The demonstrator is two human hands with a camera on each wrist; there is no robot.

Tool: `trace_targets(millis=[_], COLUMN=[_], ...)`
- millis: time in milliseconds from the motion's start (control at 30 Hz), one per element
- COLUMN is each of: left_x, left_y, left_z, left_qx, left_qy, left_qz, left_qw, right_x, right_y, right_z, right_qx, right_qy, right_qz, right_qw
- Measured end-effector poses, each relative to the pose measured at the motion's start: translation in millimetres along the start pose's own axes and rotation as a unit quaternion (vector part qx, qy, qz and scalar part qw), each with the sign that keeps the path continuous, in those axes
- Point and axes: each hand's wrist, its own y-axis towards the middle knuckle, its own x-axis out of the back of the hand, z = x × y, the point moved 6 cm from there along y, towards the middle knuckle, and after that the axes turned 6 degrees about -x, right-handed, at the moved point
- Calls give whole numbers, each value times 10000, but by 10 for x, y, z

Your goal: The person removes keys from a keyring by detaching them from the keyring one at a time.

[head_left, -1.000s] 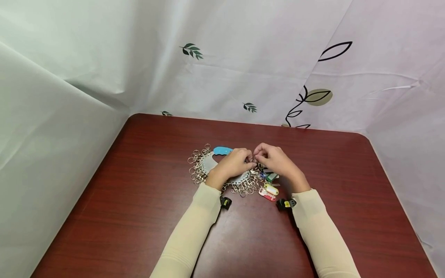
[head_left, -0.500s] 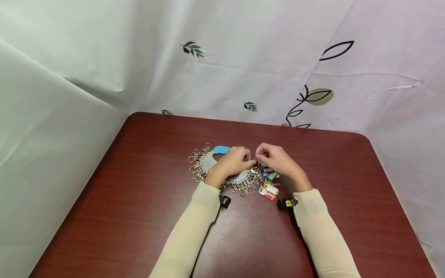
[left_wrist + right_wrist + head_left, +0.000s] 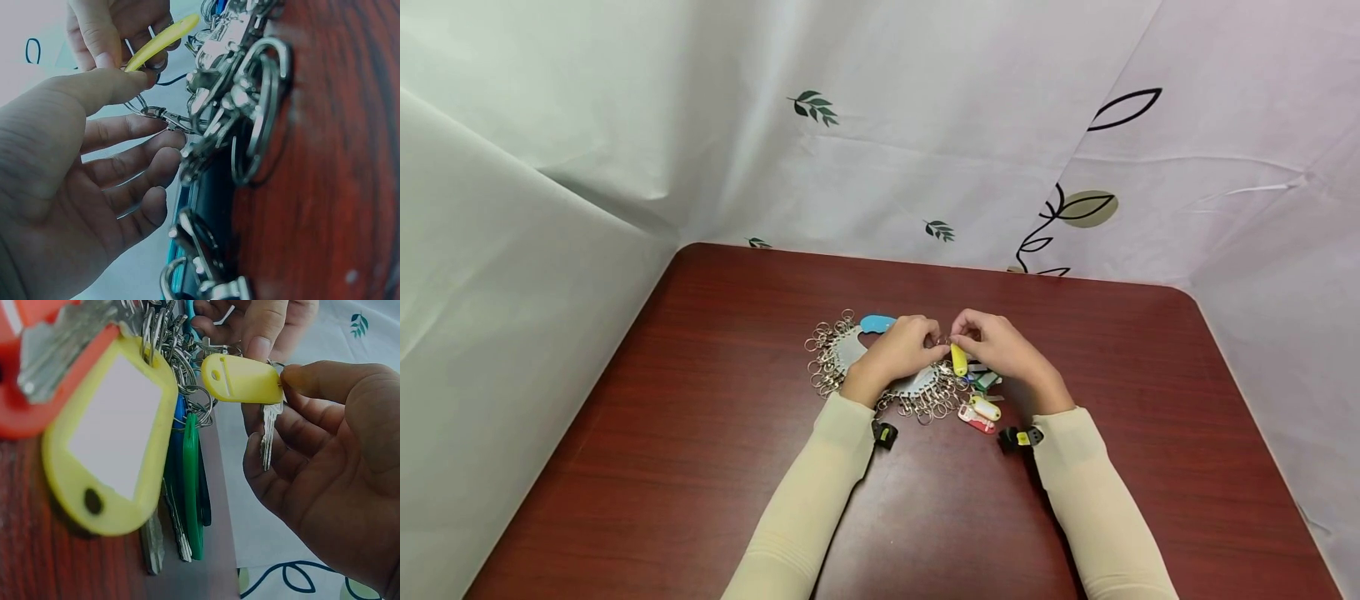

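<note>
My left hand (image 3: 904, 348) pinches a split ring (image 3: 139, 103) on a small metal clasp (image 3: 164, 115) between thumb and index finger; its other fingers are loosely bent. Facing it, my right hand (image 3: 994, 340) pinches one end of a yellow key tag (image 3: 244, 378) right at that ring. A silver key (image 3: 269, 434) hangs below the tag. Both hands are over the right end of a grey curved plate (image 3: 850, 350) edged with several clasps and rings. More tags lie beside it: a yellow one with a white label (image 3: 115, 425), a red one (image 3: 977, 421) and a green one (image 3: 194, 487).
A blue grip-shaped piece (image 3: 877, 323) sits at the plate's far side, partly behind my left hand. Everything rests on a dark red wooden table (image 3: 700, 467). White cloth (image 3: 880, 167) with leaf prints hangs behind its back edge.
The yellow key tag has swung into sight below my right fingertips, where it was not visible before. Both hands have stayed almost in place, fingertips close together.
</note>
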Motion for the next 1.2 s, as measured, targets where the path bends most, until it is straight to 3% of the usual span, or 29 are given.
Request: trace_targets(millis=[667,933,1200], left_x=[-21,57,62], left_y=[17,-47,-19], left_z=[-1,-2,-30], left_qx=[70,394,272], left_qy=[-192,-112,-513], left_qz=[133,-186,-257], left_qw=[9997,9990,9980], right_x=[12,16,15], right_y=[11,12,9], right_z=[0,6,6], right_qx=[92,41,12], right_qy=[40,159,227], right_qz=[-225,-211,-213], right_qw=[9997,9996,9995])
